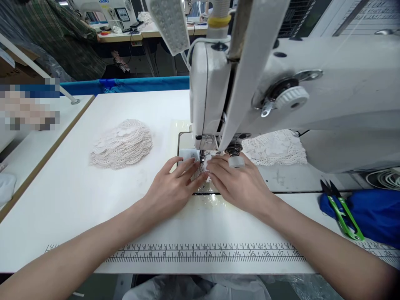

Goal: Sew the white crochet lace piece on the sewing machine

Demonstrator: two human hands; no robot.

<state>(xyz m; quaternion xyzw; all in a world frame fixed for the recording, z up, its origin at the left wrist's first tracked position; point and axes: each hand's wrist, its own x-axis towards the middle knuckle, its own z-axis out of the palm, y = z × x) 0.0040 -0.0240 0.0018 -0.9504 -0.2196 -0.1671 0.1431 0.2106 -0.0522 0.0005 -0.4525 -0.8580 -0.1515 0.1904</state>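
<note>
Technique: best to press the small lace piece flat with light, even fingertip pressure, without stretching the openwork. Advisable to guide with left grip and right grip together, never pulling against the feed. Fingertips very near the presser foot; risk of a needle prick, so best kept just outside. Worth checking for folds or drift.

Left grip: wide, fingers spread, palm down. Right grip: fingers close together, slightly bent; pinching or only pressing, cannot tell.

Lace piece: between and partly beneath the fingertips of both grips, at the foot of the sewing machine. White, openwork, mostly covered; full outline hidden.

Beyond and left of left grip: loose lace stack, off-white, scalloped, overlapping, on the white surface. Beyond and right of right grip, under the machine arm: more lace, similarly pale and patterned.
</note>
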